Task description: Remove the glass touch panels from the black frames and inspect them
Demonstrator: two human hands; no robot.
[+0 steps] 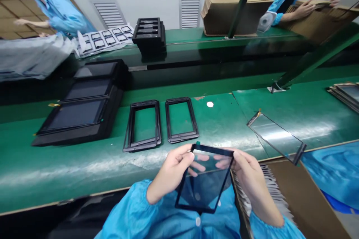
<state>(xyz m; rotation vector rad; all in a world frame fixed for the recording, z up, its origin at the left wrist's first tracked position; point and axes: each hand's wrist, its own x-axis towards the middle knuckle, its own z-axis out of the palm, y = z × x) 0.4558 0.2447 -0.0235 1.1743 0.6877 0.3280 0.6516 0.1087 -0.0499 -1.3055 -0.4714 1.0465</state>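
Between my two hands hangs a clear glass touch panel [206, 179] with a black border and a small green tab on its top edge. My left hand [179, 162] pinches its upper left corner, and my right hand [246, 166] grips the upper right corner. Fingers show through the glass from behind. Beyond the hands, two small stacks of black rectangular frames, a left stack [144, 144] and a right stack [182, 136], lie on the green bench [221, 127]. Another glass panel [276, 134] rests at the bench's edge, to the right.
Black trays [105, 129] with dark screens stand at left. Farther back are stacked black trays [150, 33], a sheet of small parts [105, 40] and cardboard dividers [235, 16]. A green post [314, 58] rises at right. An open carton [303, 194] sits below the bench. Two co-workers stand opposite.
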